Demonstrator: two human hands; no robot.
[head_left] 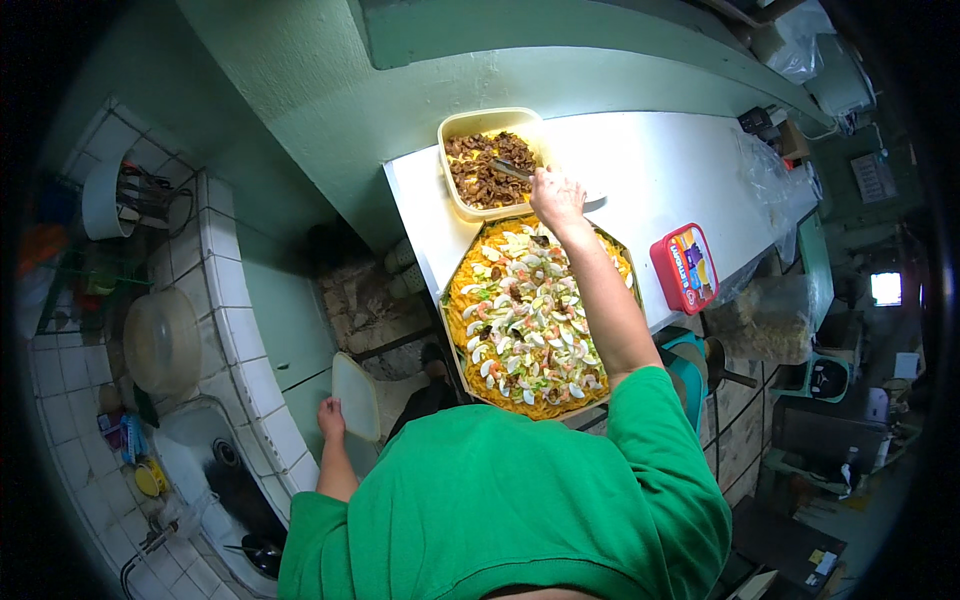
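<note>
Right hand [558, 197] is closed around a metal utensil [512, 169], tip down in the brown pieces [480, 185] inside the cream tub [490, 122]. Can't tell if it's tongs or a spoon, fingers cover too much. Left hand [331, 416] is low and off to the side, gripping the edge of a pale lid-like panel [355, 397].

Tub sits at the far end of the white table [640, 150], right beside the tray [453, 342] of yellow noodles [465, 295] with egg and shrimp-looking bits on top. Looks like a stir-or-scoop step to me. If so, go shallow and take small loads, so nothing flicks onto the noodles. Watch that forearm too: it passes right over the tray, so I'd lift the elbow. And with the left hand on the panel, nobody's steadying the tub, so don't lever against its wall.
</note>
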